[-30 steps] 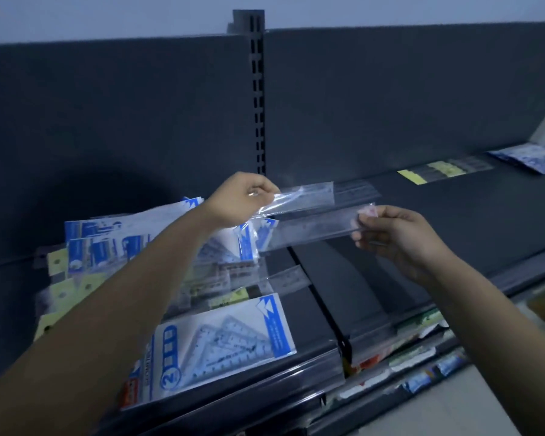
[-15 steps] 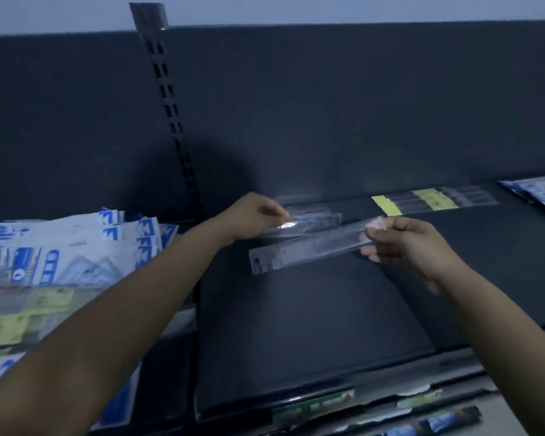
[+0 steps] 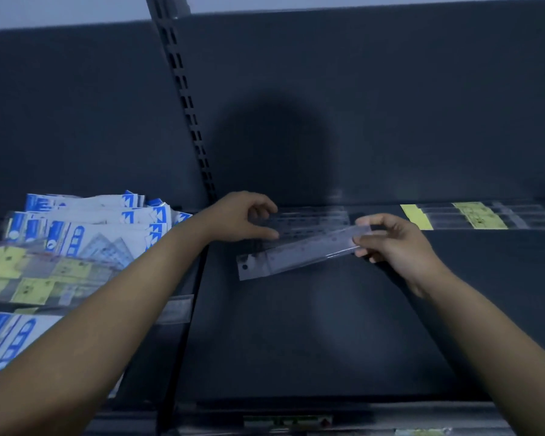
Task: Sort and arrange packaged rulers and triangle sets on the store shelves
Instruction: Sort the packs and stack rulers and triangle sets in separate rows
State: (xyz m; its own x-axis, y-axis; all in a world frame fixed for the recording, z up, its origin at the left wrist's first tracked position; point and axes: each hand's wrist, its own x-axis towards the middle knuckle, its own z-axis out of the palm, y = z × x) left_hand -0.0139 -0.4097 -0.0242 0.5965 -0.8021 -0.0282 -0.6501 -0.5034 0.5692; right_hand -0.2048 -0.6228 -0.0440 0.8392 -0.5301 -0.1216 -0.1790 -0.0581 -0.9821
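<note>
My right hand [image 3: 390, 243] pinches the right end of a clear packaged ruler [image 3: 296, 254], which slants down to the left above the dark shelf [image 3: 312, 325]. My left hand [image 3: 244, 220] is at the back of the shelf with its fingers curled on the left end of a second clear packaged ruler [image 3: 312, 220] lying along the back wall. A pile of blue-and-white triangle set packs [image 3: 101, 225] and yellow-labelled packs [image 3: 29, 278] fills the left shelf section.
More packaged rulers with yellow labels [image 3: 472, 215] lie along the back at the right. A slotted upright post [image 3: 186, 102] divides the two shelf sections. A price strip with labels [image 3: 287, 421] runs along the front edge.
The view has swung further right. My left hand has lowered its ruler pack onto the back of the right shelf. My right hand still holds the other ruler, a little lower.
</note>
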